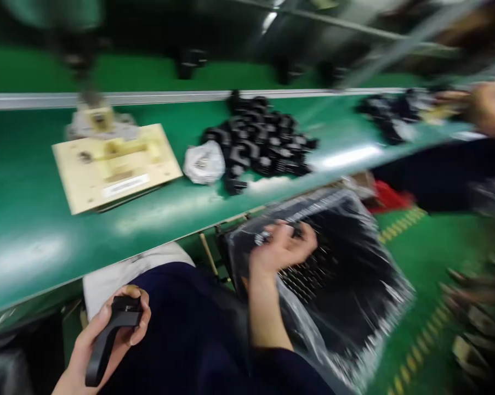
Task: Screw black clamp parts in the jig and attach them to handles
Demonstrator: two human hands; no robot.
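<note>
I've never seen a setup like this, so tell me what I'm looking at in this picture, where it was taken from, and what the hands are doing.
There's no robot here, just a person's two bare hands, seen by a camera worn on their head and looking forward and down. The left hand holds a curved black piece. The right hand is over a box lined with clear plastic, with dark contents inside; blur hides whether it grips anything. On the green work surface lie a pale board, a small white container and a pile of black parts. At the far right is another person's hand, quite blurred.
</note>
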